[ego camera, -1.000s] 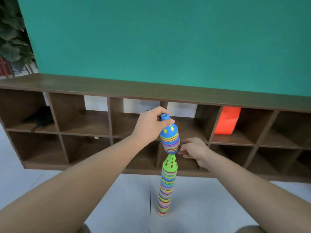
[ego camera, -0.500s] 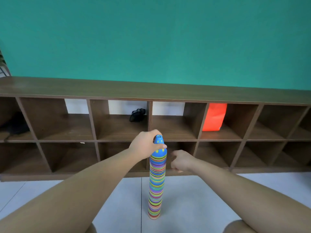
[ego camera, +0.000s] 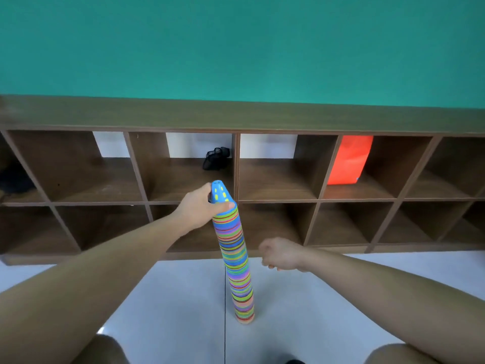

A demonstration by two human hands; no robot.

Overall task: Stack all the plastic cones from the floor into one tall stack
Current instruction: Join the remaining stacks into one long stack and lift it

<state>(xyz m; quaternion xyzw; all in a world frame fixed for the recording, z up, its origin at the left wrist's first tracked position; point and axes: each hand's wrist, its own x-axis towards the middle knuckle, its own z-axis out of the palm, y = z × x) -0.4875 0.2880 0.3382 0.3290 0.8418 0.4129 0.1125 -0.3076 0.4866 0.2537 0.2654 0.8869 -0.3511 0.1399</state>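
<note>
At 9 o'clock in the view a dark shape (ego camera: 13, 179) lies in the far cubby of the wooden shelf unit (ego camera: 236, 116); what it is cannot be told. Next comes the left hand (ego camera: 198, 210), which grips the stack of cones (ego camera: 236, 258) near its top, fingers wrapped round the back and thumb (ego camera: 229, 205) crossing the front just under the blue top cone (ego camera: 220, 193). The stack stands on the grey floor (ego camera: 170, 298), with its base just right of the floor seam (ego camera: 225, 337). Its long axis runs nearly 12 to 6 and tilts a little, the tip towards 11 and the foot towards 5. A black mesh bundle (ego camera: 216, 158) sits in the cubby at 12 o'clock from the tip. The right hand (ego camera: 282, 254) hangs near mid-height with its fingers curled in on nothing. It is apart from the stack, which lies at its 9 o'clock. At 2 o'clock an orange bag (ego camera: 349, 160) leans in another cubby. Only the left hand has contact, and high up, so letting go probably calls for bringing the tip back over the foot first, and the right hand is placed to steady the middle. The shelf front stands behind the stack. Bare floor lies at 3 and 9 o'clock from the foot, and no loose cones show there.
</note>
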